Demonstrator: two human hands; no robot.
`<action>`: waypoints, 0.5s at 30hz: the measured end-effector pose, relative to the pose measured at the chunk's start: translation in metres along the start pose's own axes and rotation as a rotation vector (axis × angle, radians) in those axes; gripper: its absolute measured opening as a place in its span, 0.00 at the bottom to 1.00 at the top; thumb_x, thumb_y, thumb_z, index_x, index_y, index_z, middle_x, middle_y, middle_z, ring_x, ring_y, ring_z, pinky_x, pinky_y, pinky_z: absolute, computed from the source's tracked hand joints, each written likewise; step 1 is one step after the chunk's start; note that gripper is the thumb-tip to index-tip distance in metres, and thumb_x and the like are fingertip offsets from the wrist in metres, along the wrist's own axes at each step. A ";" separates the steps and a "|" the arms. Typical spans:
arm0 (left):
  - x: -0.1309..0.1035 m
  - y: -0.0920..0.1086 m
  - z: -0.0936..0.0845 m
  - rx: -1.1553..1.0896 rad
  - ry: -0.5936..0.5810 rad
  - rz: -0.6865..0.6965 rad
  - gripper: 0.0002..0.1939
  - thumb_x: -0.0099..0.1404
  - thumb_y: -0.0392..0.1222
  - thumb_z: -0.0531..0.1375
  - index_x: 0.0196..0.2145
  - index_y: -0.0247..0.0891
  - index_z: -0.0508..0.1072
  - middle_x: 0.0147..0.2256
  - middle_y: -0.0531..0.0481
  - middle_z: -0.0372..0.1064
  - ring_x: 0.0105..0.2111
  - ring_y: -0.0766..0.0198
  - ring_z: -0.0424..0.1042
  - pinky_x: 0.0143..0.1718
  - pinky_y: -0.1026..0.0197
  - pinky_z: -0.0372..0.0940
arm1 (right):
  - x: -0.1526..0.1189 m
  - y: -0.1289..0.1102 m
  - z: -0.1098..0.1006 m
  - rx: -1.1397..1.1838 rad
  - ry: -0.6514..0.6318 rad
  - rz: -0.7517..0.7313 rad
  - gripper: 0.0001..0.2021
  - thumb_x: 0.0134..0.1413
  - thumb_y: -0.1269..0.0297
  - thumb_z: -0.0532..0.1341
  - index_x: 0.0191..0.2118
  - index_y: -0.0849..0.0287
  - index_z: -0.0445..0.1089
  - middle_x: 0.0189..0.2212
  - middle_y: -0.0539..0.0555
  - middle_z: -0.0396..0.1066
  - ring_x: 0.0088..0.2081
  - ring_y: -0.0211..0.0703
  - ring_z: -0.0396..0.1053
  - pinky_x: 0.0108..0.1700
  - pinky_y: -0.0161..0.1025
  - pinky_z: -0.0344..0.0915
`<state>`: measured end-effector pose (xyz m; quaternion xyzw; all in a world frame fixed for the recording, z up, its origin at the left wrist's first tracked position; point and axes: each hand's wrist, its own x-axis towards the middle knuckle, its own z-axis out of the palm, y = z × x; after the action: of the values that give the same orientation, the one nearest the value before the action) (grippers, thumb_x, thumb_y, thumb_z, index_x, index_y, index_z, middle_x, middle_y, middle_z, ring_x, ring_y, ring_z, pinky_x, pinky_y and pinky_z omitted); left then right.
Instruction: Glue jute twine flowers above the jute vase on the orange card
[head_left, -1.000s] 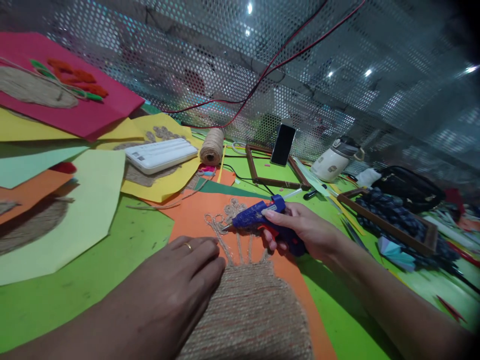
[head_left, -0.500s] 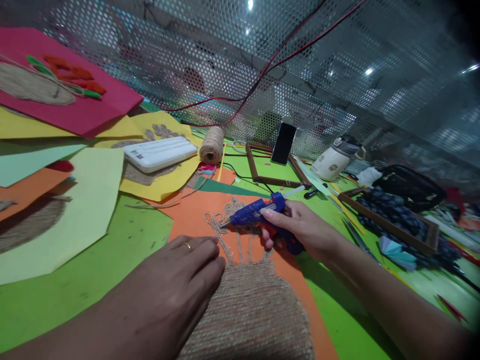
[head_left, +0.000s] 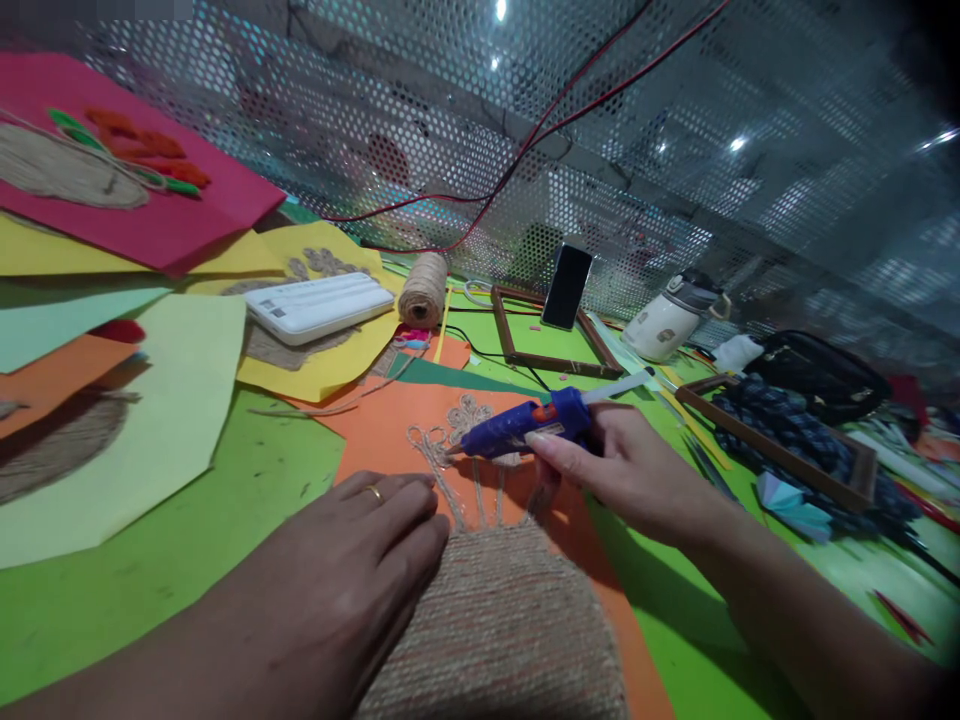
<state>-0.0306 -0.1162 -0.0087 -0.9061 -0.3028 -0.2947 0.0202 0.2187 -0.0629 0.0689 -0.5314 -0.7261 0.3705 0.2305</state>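
My right hand [head_left: 637, 470] grips a blue hot glue gun [head_left: 510, 428], with a pale glue stick [head_left: 616, 386] poking out of its back. The nozzle points left, at the looped twine flowers [head_left: 471, 412] on an orange sheet of paper [head_left: 375, 435]; whether it touches them I cannot tell. Below the flowers, thin twine stems [head_left: 480, 495] run down to a vase shape [head_left: 517, 610] covered in rows of twine. My left hand [head_left: 360, 560], a ring on one finger, lies flat over the sheet and the vase's left edge, holding nothing.
Behind the sheet stand a twine spool [head_left: 424, 290], a white power bank [head_left: 321, 306] and a phone [head_left: 567, 287] by a wooden frame [head_left: 510, 345]. Coloured papers [head_left: 180, 430] pile up at left. At right are a bottle [head_left: 664, 320], another frame [head_left: 780, 445] and scissors [head_left: 709, 465].
My right hand has turned the glue gun, so its back end now reaches further right and the glue stick shows more. The nozzle stays near the same flower. My left hand keeps its place.
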 end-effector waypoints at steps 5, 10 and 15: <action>0.002 0.000 -0.001 0.015 0.010 -0.008 0.15 0.70 0.30 0.48 0.44 0.34 0.74 0.39 0.40 0.74 0.31 0.58 0.67 0.31 0.55 0.64 | 0.007 0.004 0.002 0.055 -0.004 0.055 0.13 0.59 0.54 0.65 0.31 0.58 0.71 0.24 0.53 0.70 0.26 0.40 0.64 0.28 0.38 0.60; 0.003 0.001 -0.002 0.013 0.005 0.007 0.16 0.69 0.29 0.49 0.44 0.34 0.74 0.39 0.40 0.74 0.32 0.58 0.68 0.31 0.54 0.65 | 0.008 0.010 0.009 0.109 -0.076 0.069 0.15 0.60 0.51 0.64 0.32 0.58 0.70 0.24 0.53 0.71 0.26 0.41 0.66 0.27 0.39 0.62; 0.001 0.000 0.000 0.003 0.022 0.003 0.16 0.70 0.30 0.49 0.46 0.34 0.75 0.39 0.40 0.74 0.33 0.57 0.69 0.33 0.54 0.65 | 0.007 0.008 0.009 0.116 -0.076 0.037 0.15 0.60 0.51 0.64 0.32 0.59 0.71 0.24 0.53 0.71 0.25 0.40 0.65 0.27 0.38 0.63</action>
<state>-0.0302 -0.1162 -0.0079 -0.9032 -0.3015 -0.3044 0.0253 0.2150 -0.0580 0.0562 -0.5160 -0.7018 0.4360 0.2262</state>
